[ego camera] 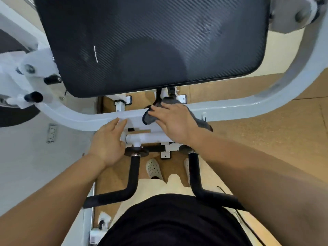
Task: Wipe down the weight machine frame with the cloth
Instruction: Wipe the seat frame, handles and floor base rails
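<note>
The white curved frame bar (85, 118) of the weight machine runs across the middle of the view, under a large black pad (150, 41). A dark grey cloth (149, 118) lies on the bar just right of centre. My right hand (171, 119) presses flat on the cloth with its fingers straight and pointing left. My left hand (108, 142) rests beside it on the frame, fingertips touching the bar and thumb near a short white tube (147, 138). Part of the cloth hangs out behind my right wrist.
Two black bent handles (132, 176) (195, 174) reach toward me below the bar. White pivot brackets with black knobs (33, 96) sit at the left. My feet in pale shoes (153, 168) stand on the brown floor (266, 139). A pale wall is at the left.
</note>
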